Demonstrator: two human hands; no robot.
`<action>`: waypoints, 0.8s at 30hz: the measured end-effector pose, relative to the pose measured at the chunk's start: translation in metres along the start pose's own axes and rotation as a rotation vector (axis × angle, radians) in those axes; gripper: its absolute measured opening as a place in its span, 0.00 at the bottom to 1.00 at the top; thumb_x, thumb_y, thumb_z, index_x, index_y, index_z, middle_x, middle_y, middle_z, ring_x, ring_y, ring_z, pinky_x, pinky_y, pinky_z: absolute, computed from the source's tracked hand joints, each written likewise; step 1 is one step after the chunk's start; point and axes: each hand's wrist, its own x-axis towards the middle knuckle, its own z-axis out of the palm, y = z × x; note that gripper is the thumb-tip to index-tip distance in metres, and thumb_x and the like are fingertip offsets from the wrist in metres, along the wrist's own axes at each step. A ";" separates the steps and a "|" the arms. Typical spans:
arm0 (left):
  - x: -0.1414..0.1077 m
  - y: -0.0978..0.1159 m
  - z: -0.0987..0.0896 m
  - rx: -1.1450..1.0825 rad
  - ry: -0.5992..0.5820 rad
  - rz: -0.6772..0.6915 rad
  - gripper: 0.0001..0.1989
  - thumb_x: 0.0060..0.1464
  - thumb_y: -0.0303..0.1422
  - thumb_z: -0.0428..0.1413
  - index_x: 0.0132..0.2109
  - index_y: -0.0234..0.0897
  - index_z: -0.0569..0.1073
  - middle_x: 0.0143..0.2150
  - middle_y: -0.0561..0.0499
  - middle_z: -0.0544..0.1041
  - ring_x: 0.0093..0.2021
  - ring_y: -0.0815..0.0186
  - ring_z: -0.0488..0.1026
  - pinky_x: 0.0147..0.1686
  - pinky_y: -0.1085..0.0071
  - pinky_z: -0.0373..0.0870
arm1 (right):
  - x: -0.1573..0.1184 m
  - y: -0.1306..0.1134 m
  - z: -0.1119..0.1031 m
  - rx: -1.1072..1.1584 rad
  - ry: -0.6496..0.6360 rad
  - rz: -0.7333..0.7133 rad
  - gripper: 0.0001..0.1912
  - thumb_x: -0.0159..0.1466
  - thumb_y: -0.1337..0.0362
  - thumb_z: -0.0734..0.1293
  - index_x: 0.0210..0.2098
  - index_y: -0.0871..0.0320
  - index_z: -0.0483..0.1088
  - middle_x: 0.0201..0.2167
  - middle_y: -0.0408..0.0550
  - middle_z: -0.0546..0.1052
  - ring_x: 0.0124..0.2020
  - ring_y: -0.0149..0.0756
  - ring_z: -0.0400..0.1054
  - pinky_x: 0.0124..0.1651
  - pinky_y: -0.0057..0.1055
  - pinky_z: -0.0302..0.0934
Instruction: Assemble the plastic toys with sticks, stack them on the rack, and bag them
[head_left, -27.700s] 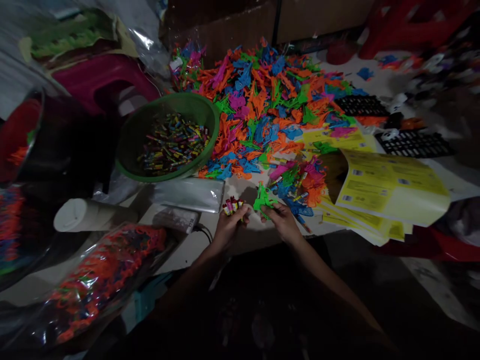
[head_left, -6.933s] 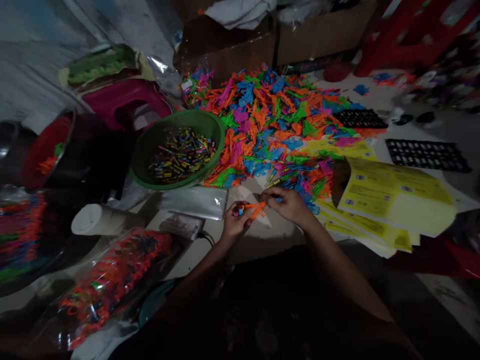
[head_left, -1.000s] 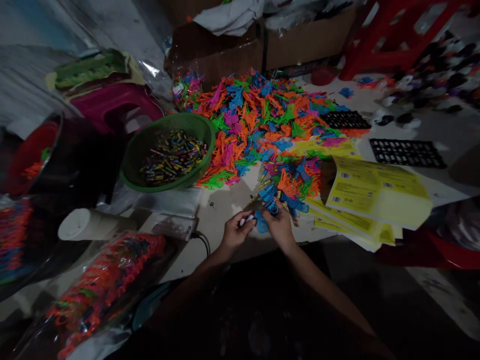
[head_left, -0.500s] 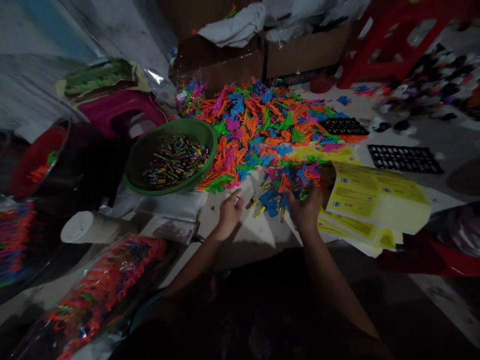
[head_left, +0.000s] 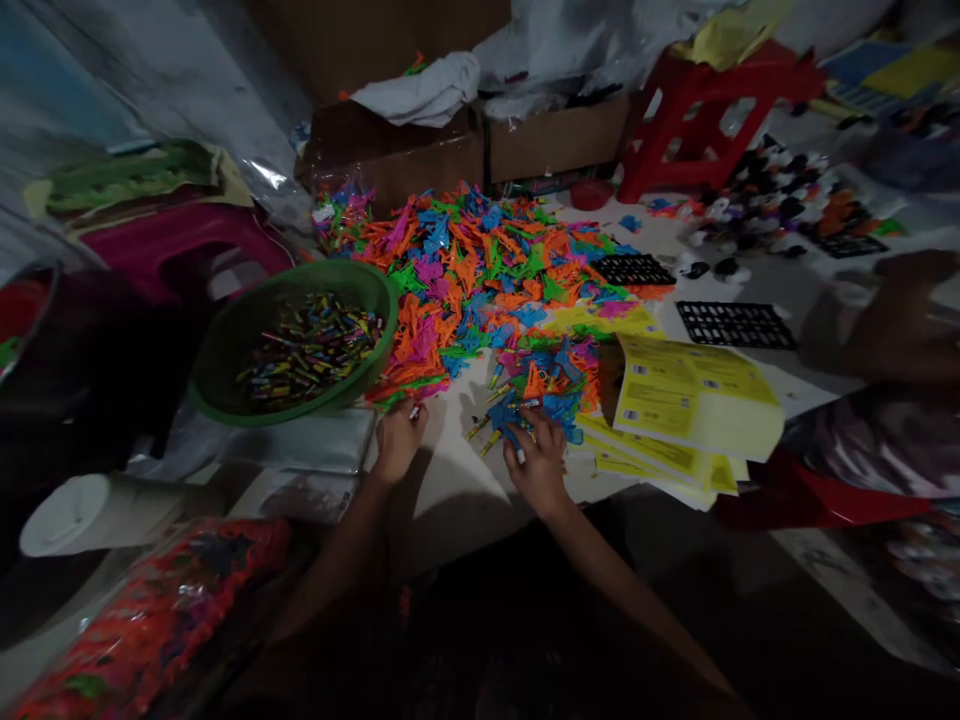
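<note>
My left hand [head_left: 400,440] is closed above the white table, with the end of a small pale stick showing at its fingertips. My right hand [head_left: 538,462] has its fingers spread and bent over the near edge of a small heap of blue plastic pieces [head_left: 559,410]; nothing is clearly gripped in it. Several short yellow printed sticks [head_left: 491,441] lie between the hands. Behind is a big pile of orange, blue, green and pink plastic pieces [head_left: 480,270]. A green basin [head_left: 390,330] at the left holds many more printed sticks.
Yellow printed sheets [head_left: 675,400] lie right of my right hand. Black grid trays [head_left: 735,325], a red stool [head_left: 675,120] and black-and-white pieces [head_left: 780,190] are further right. Another person's arm [head_left: 900,320] reaches in at the right edge. A white cylinder [head_left: 75,515] lies lower left.
The view has swung right, bringing another person's arm into sight. My right hand has moved from the small heap's right side to its near edge. My left hand stays closed, further from the sticks.
</note>
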 end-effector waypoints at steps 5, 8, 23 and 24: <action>-0.031 0.016 -0.043 -0.466 0.008 0.006 0.10 0.50 0.36 0.50 0.25 0.36 0.67 0.19 0.55 0.64 0.22 0.73 0.61 0.24 0.77 0.55 | 0.008 -0.015 0.002 0.351 -0.073 0.048 0.19 0.59 0.63 0.62 0.50 0.56 0.65 0.48 0.54 0.68 0.50 0.40 0.61 0.51 0.41 0.58; -0.042 0.029 -0.056 -0.834 -0.256 -0.074 0.10 0.48 0.37 0.52 0.24 0.36 0.66 0.17 0.58 0.59 0.18 0.75 0.55 0.18 0.78 0.50 | 0.010 -0.021 0.007 0.605 -0.141 0.162 0.29 0.56 0.59 0.66 0.56 0.56 0.58 0.52 0.55 0.65 0.49 0.39 0.63 0.46 0.36 0.63; -0.058 0.040 -0.046 -1.703 -0.976 -0.436 0.14 0.42 0.35 0.59 0.24 0.33 0.60 0.16 0.59 0.59 0.11 0.81 0.50 0.10 0.80 0.34 | 0.009 -0.024 -0.015 0.894 -0.345 0.405 0.22 0.54 0.56 0.66 0.47 0.54 0.68 0.29 0.45 0.74 0.27 0.33 0.67 0.30 0.31 0.65; -0.059 0.041 -0.047 -1.732 -0.917 -0.473 0.15 0.41 0.35 0.59 0.24 0.34 0.60 0.17 0.59 0.60 0.11 0.81 0.50 0.10 0.80 0.34 | 0.008 -0.024 -0.014 0.806 -0.222 0.399 0.25 0.54 0.55 0.67 0.51 0.54 0.65 0.33 0.47 0.74 0.31 0.35 0.68 0.33 0.34 0.66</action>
